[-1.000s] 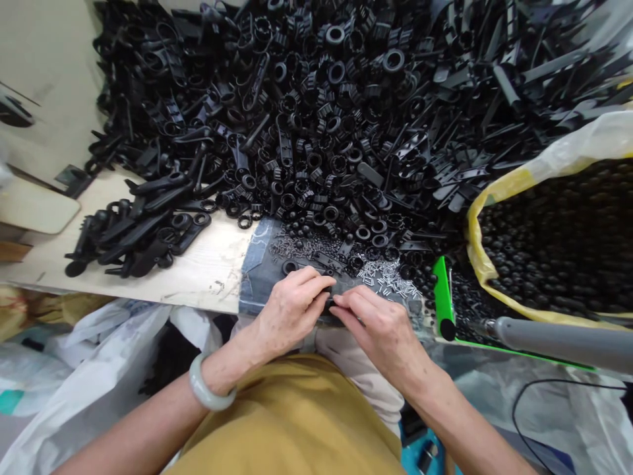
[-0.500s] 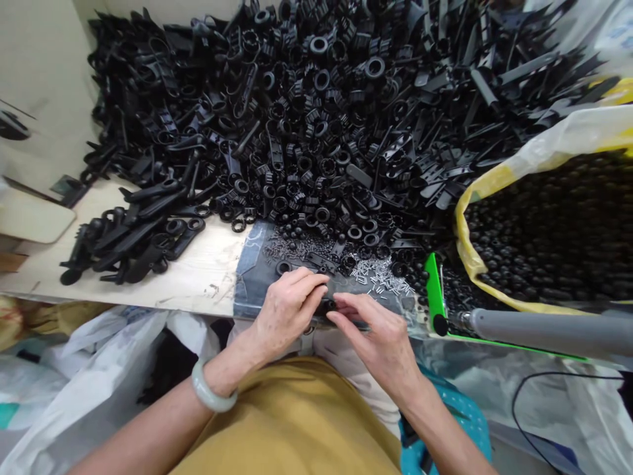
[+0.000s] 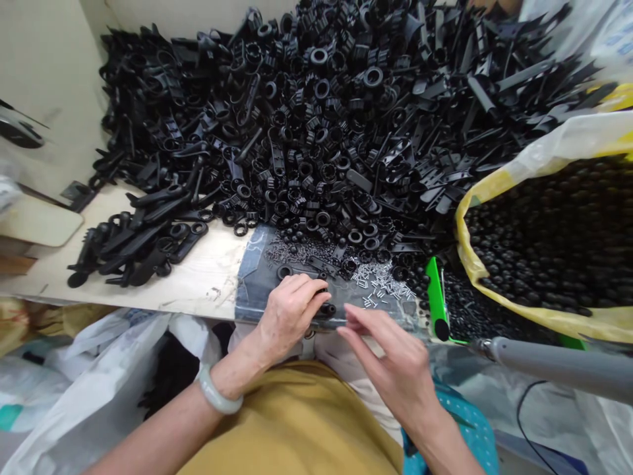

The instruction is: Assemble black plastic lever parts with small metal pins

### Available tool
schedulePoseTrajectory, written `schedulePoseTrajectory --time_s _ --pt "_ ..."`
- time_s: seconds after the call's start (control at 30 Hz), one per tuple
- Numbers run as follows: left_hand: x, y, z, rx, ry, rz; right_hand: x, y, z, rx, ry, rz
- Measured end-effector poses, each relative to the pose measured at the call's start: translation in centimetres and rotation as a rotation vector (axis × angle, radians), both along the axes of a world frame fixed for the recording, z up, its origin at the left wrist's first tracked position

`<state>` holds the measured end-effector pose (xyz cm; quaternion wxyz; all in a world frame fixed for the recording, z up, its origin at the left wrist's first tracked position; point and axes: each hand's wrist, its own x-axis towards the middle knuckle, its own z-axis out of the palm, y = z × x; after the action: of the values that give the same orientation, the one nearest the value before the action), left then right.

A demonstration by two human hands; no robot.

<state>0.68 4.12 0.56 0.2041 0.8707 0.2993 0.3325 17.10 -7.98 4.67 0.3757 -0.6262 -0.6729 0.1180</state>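
Head view: right hand drawn clear, left hand on the part.
At the front edge of the pale wooden bench, on a blue-grey denim cloth, the left thumb and fingers seem to grip a small black plastic part with a rounded end, mostly hidden under them. Half a second ago the right fingertips were beside it; now they stand apart from it, parted, nothing visible between them, so only the left hand appears to steady it. Shiny silver metal pins lie just beyond.
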Motion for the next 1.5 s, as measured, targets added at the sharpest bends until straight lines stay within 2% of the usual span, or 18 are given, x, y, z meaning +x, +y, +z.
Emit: schedulePoseTrajectory --time_s 0.07,0.13,0.23,0.27,0.37,0.47,0.6,0.7,0.8,0.93,1.03,1.27,1.4,1.5 --pt "0.0 0.0 -0.2 0.020 -0.004 0.009 0.5 -3.0 0.6 0.069 -0.016 -0.098" --pt "0.1 0.0 -0.4 0.042 -0.011 0.019 1.5 -6.3 0.8 0.147 -0.008 -0.305" --pt "0.0 0.1 -0.6 0.056 -0.012 0.020 4.2 -9.7 1.1 0.354 0.243 -0.701" --pt "0.0 0.2 -0.6 0.055 -0.009 0.013 5.4 -10.0 1.3 0.421 0.354 -0.756" --pt "0.0 0.3 -0.6 0.043 -0.013 -0.019 8.7 -8.6 2.6 0.401 0.550 -0.658" --pt "-0.2 0.3 -0.3 0.034 -0.023 -0.045 10.1 -5.9 3.8 0.275 0.546 -0.546" --pt "-0.3 0.0 -0.3 0.031 -0.045 -0.040 9.2 -3.0 3.9 0.216 0.523 -0.391" --pt "-0.3 0.0 -0.5 0.042 -0.061 -0.028 8.2 -1.1 3.3 0.201 0.587 -0.229" --pt "-0.2 0.0 -0.4 0.054 -0.065 -0.032 7.5 0.9 2.6 0.228 0.619 -0.125" --pt "-0.2 -0.1 -0.2 0.030 -0.058 -0.039 6.7 3.3 1.5 0.241 0.670 -0.099" --pt "-0.2 -0.2 -0.2 0.028 -0.057 -0.016 5.9 4.6 0.5 0.246 0.728 -0.143" --pt "-0.1 -0.2 -0.4 0.054 -0.033 -0.007 5.0 6.1 -1.3 0.284 0.754 -0.174" --pt "-0.1 -0.3 -0.4 0.034 -0.046 -0.017 4.9 6.0 -1.5 0.282 0.754 -0.175" --pt "0.0 -0.4 -0.3 0.006 -0.051 -0.013 4.7 5.9 -0.8 0.319 0.777 -0.162"
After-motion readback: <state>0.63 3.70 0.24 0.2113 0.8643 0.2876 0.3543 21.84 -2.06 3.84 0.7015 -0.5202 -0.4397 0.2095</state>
